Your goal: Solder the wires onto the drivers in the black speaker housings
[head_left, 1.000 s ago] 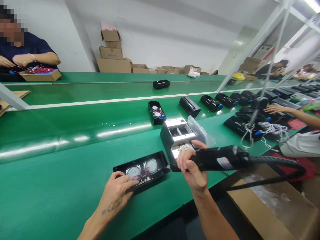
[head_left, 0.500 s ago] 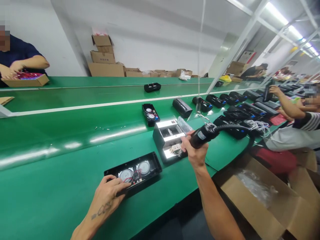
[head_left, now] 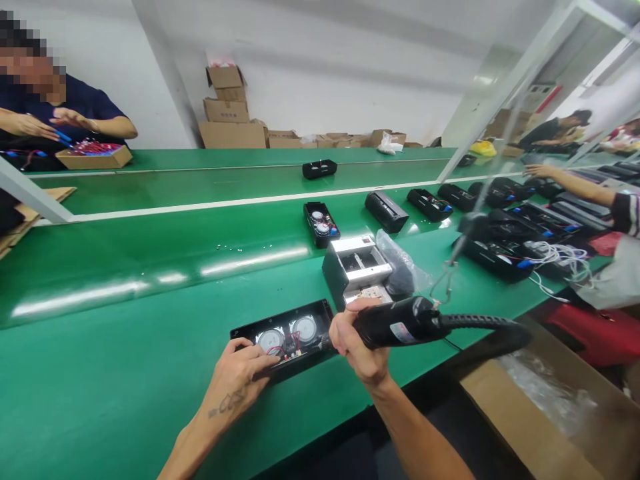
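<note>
Left-hand fingers (head_left: pixel 253 355) curled closed on the near side of one open black speaker housing (head_left: pixel 280 316), its long axis running across the view, two round drivers (head_left: pixel 287 337) inside. Right-hand fingers (head_left: pixel 341 333) closed around one corded electric screwdriver (head_left: pixel 395 328), just right of the housing. Beyond the housing: one silver-framed unit (head_left: pixel 357 267) on the green tabletop (head_left: pixel 100 400).

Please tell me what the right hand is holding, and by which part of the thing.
The right hand holds a black corded electric screwdriver by its grip, at the end away from the cable.
</note>
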Available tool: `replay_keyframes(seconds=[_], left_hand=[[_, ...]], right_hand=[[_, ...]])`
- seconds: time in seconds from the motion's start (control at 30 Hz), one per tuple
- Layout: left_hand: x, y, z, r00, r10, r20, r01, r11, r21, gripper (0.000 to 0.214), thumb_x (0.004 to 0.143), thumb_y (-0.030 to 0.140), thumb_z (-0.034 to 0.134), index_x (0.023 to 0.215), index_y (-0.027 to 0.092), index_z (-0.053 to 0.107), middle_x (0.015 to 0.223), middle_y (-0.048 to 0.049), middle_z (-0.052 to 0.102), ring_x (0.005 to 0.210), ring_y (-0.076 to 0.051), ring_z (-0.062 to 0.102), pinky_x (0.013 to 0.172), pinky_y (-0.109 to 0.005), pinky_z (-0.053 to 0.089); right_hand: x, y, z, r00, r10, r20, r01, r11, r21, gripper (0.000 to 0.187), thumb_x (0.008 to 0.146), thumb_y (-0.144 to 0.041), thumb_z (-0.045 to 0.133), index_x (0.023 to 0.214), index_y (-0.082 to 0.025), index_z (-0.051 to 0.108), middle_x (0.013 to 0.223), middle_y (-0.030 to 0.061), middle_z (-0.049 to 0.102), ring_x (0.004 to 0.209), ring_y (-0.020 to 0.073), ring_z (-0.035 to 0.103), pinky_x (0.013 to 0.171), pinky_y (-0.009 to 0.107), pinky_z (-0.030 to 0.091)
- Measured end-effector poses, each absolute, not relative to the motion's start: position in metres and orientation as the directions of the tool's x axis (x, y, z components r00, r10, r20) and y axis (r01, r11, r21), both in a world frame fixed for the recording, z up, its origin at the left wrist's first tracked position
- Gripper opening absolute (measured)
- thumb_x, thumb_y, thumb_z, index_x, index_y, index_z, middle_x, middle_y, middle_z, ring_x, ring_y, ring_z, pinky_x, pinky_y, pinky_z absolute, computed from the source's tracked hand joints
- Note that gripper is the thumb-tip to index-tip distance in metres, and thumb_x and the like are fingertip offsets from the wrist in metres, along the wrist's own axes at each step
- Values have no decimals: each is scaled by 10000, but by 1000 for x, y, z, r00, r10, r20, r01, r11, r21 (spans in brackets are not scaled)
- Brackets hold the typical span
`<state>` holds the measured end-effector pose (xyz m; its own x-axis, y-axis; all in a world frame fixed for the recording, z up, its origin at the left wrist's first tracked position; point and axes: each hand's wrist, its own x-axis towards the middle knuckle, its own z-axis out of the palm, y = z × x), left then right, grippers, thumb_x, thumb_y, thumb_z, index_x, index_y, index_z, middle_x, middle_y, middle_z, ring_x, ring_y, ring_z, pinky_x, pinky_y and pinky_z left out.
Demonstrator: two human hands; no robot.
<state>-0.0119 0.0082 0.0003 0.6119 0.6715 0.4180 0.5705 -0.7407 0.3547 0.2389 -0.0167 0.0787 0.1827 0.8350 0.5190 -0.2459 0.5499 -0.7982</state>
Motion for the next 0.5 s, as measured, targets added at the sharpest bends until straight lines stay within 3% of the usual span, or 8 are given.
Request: replay_keyframes(seconds=[0.23, 0.5], left_hand=[[-13, 10, -7, 606, 703, 372, 589, -711, 385, 292, 841, 104, 674, 1027, 306, 775, 803, 52, 744, 734, -160, 668, 881, -397, 472], [-13, 8, -4, 612, 710, 349, 580, -703, 412, 273, 872, 115, 644, 1021, 302, 776, 789, 48, 742, 696, -143, 670, 886, -389, 468]], right_hand=[[231, -11, 75, 155, 853, 499, -266, 522, -810, 197, 999, -235, 655, 1143, -277, 528, 583, -120, 468, 439, 79, 436, 472, 227, 390], [226, -10, 68, 130, 873, 470, -195, 488, -851, 188, 981, -305, 677, 1039, -276, 500, 598, -119, 442, 432, 80, 427, 456, 239, 398]])
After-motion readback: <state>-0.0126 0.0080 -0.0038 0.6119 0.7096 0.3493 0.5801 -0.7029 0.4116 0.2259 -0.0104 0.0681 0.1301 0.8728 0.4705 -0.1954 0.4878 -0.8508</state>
